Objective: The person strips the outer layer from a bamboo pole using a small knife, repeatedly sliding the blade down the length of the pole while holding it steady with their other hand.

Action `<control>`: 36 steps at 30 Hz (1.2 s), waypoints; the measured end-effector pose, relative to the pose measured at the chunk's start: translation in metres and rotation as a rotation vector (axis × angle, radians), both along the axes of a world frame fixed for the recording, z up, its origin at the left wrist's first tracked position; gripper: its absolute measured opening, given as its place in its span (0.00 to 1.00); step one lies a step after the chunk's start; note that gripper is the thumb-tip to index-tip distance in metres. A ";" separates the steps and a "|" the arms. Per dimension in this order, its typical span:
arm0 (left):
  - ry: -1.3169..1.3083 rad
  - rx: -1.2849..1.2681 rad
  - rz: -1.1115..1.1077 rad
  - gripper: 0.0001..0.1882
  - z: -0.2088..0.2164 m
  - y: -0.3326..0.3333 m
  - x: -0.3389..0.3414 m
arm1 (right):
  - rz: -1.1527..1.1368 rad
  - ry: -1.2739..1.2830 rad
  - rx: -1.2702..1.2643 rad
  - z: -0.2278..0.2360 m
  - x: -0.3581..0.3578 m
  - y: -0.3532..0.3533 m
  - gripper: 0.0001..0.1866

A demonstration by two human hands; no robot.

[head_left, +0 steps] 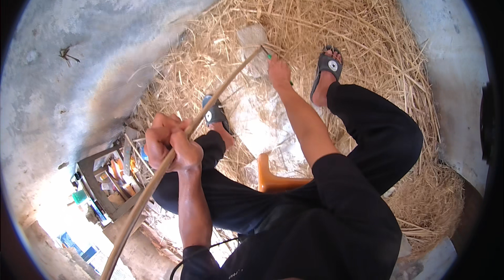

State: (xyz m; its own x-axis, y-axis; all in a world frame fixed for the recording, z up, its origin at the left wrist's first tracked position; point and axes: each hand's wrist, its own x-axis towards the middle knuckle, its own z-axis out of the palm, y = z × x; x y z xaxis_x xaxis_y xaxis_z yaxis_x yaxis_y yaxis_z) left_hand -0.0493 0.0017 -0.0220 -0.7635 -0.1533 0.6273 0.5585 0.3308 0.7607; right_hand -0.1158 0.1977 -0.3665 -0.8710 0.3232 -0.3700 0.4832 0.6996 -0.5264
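My left hand point(173, 146) is closed round a long, slim wooden pole point(226, 84). The pole slants from the lower left up to the middle of the view, where its thin far end tips over a pale stone block point(253, 35). Stretched forward, my right hand point(280, 72) is closed on a small green-handled knife point(269, 55); most of its handle is hidden in the fist. The knife's short dark blade meets or nearly meets the pole's tip; contact is too small to tell.
Loose straw point(304, 4) covers the ground around my sandalled feet. An orange plastic stool point(269, 177) shows below me. Pale walls point(131, 22) rise at left and right. At lower left stands a wooden shelf point(107, 196) packed with assorted small items.
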 end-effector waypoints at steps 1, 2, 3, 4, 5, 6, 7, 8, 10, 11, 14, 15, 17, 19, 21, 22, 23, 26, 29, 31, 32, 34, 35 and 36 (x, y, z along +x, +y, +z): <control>0.023 -0.005 -0.018 0.04 0.000 0.000 -0.003 | -0.006 -0.011 -0.033 0.004 0.005 0.000 0.20; 0.061 0.007 -0.066 0.04 0.002 0.001 -0.003 | -0.076 -0.026 -0.080 0.009 0.012 0.000 0.21; 0.022 -0.035 -0.144 0.03 0.004 0.000 -0.007 | -0.129 -0.055 -0.118 0.015 0.020 0.001 0.22; 0.027 -0.060 -0.256 0.03 0.007 0.000 -0.009 | -0.198 -0.069 -0.150 0.022 0.024 0.005 0.23; 0.006 -0.088 -0.369 0.04 0.013 -0.001 -0.009 | -0.226 -0.060 -0.182 0.032 0.027 0.007 0.23; -0.122 -0.150 -0.335 0.07 0.019 -0.003 -0.008 | -0.273 -0.040 -0.204 0.043 0.029 0.012 0.24; -0.278 -0.209 -0.305 0.10 0.027 -0.005 -0.005 | -0.322 -0.009 -0.224 0.056 0.026 0.019 0.25; -0.427 -0.253 -0.277 0.14 0.034 -0.008 -0.002 | -0.292 0.010 -0.240 0.072 0.021 0.025 0.25; -0.681 -0.268 -0.173 0.17 0.047 -0.013 0.005 | -0.246 0.046 -0.262 0.110 0.012 0.038 0.24; -0.707 -0.140 -0.173 0.15 0.052 -0.016 0.008 | -0.197 0.098 -0.277 0.133 0.010 0.042 0.24; -0.714 0.065 -0.276 0.11 0.056 -0.017 0.009 | -0.034 0.164 -0.291 0.214 0.013 0.045 0.24; -0.665 0.064 -0.291 0.11 0.054 -0.015 0.008 | 0.045 0.154 -0.277 0.241 0.018 0.041 0.23; -0.572 0.029 -0.330 0.10 0.046 -0.007 0.007 | 0.187 0.177 -0.273 0.287 0.040 0.026 0.21; -0.571 0.001 -0.396 0.10 0.037 0.003 0.011 | 0.287 0.239 -0.256 0.314 0.069 0.009 0.17; -0.604 -0.082 -0.400 0.12 0.032 0.009 0.020 | 0.331 0.256 -0.239 0.324 0.095 -0.010 0.15; -0.565 -0.084 -0.379 0.13 0.031 0.010 0.025 | 0.340 0.259 -0.237 0.323 0.104 -0.017 0.14; -0.513 -0.112 -0.368 0.14 0.031 0.009 0.029 | 0.354 0.214 -0.227 0.321 0.108 -0.021 0.14; -0.491 -0.222 -0.338 0.19 0.032 0.002 0.033 | 0.331 0.283 -0.245 0.311 0.111 -0.022 0.13; -0.501 -0.246 -0.324 0.16 0.034 -0.003 0.028 | 0.283 0.258 -0.287 0.309 0.104 -0.015 0.13; -0.394 -0.389 -0.268 0.11 0.036 -0.003 0.025 | 0.274 0.239 -0.302 0.314 0.103 -0.012 0.12; -0.351 -0.472 -0.271 0.09 0.038 -0.001 0.024 | 0.272 0.259 -0.309 0.317 0.103 -0.013 0.12; -0.153 -0.492 -0.219 0.12 0.042 0.002 0.025 | 0.274 0.322 -0.332 0.322 0.108 -0.016 0.12; -0.065 -0.485 -0.185 0.15 0.043 0.005 0.026 | 0.276 0.361 -0.349 0.323 0.111 -0.018 0.12; -0.056 -0.445 -0.224 0.17 0.042 0.009 0.027 | 0.293 0.414 -0.391 0.323 0.114 -0.021 0.11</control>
